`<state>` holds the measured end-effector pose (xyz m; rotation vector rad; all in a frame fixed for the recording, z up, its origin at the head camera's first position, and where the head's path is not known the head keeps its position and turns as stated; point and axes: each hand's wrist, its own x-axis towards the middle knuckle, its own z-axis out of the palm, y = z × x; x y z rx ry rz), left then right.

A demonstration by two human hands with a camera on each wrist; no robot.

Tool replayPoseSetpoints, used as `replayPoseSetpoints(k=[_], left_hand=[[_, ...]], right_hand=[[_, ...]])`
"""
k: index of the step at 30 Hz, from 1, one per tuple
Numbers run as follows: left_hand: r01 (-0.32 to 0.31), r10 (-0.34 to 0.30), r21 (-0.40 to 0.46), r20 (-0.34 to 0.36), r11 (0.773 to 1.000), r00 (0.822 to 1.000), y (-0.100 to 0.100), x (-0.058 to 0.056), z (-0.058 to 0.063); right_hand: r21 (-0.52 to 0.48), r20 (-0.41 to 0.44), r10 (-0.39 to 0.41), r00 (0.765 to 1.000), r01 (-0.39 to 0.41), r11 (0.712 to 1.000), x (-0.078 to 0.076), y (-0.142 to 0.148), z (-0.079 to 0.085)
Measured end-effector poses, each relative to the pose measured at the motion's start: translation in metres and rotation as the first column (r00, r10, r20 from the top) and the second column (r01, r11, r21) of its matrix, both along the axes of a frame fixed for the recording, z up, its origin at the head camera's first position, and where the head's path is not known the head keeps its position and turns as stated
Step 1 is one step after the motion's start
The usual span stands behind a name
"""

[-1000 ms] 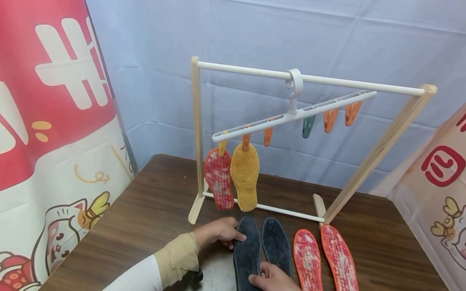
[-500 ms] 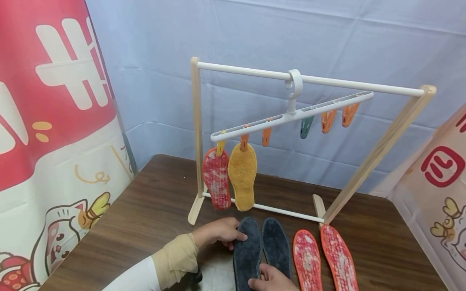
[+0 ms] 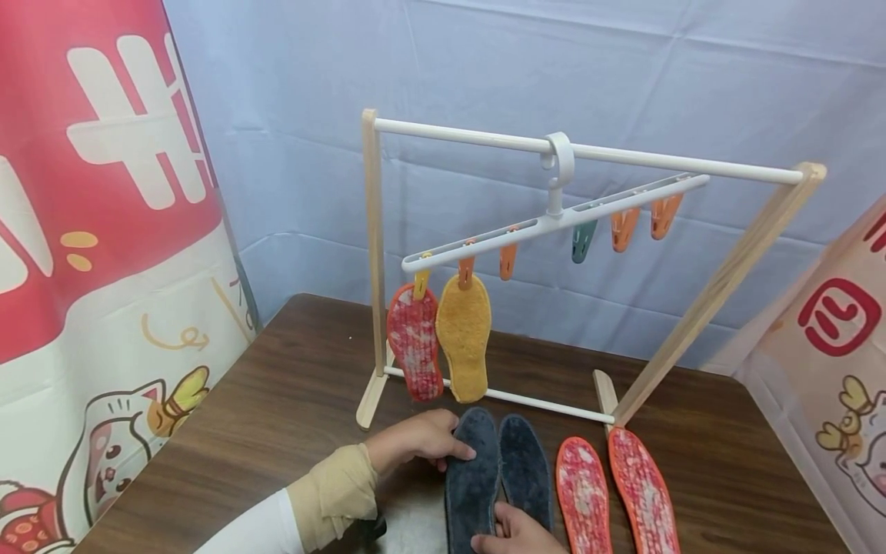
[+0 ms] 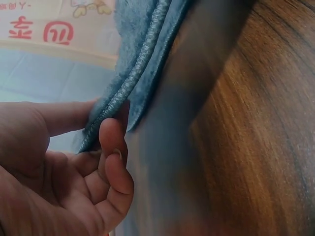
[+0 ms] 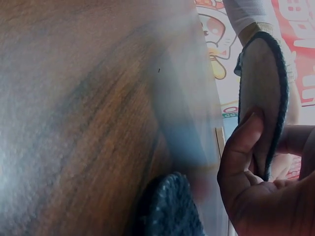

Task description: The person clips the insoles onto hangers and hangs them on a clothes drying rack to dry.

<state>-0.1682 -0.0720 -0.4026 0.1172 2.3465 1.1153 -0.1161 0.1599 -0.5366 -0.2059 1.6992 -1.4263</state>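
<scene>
Both hands hold one dark grey fuzzy insole (image 3: 474,477) above the front of the table. My left hand (image 3: 422,438) pinches its upper left edge, thumb on the fuzzy face; the left wrist view shows the stitched rim (image 4: 129,81) between thumb and fingers. Lower down on the right side, my right hand (image 3: 519,532) grips it, and the right wrist view shows its pale underside (image 5: 263,78) with fingers against it. A second dark grey insole (image 3: 526,465) lies on the table just to the right, partly covered by the right hand.
Behind the hands stands a wooden rack (image 3: 374,246) with a white clip hanger (image 3: 554,219). A red insole (image 3: 415,346) and a yellow insole (image 3: 464,338) hang from its left clips; several clips hold nothing. Two red patterned insoles (image 3: 583,492) lie at the right on the brown table (image 3: 291,385).
The held insole has risen very slightly, with both hands keeping their hold on it. The hanger and its hanging insoles have swayed a little.
</scene>
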Motion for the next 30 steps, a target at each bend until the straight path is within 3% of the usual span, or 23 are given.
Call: replayPoseSetpoints(k=[9, 16, 30], left_hand=[[0.008, -0.007, 0.014, -0.021, 1.0, 1.0, 0.0, -0.001, 0.006], [-0.001, 0.001, 0.032, -0.02, 0.999, 1.0, -0.001, -0.004, 0.01], [0.005, -0.003, 0.061, -0.039, 0.998, 0.999, -0.001, -0.006, 0.016]], right_hand=[[0.0, -0.013, 0.011, 1.0, -0.011, 1.0, -0.001, 0.001, -0.001], [-0.101, 0.059, 0.017, 0.998, -0.011, 0.995, -0.002, 0.005, 0.0], [-0.067, 0.004, -0.025, 1.0, 0.025, 0.997, -0.002, 0.006, 0.006]])
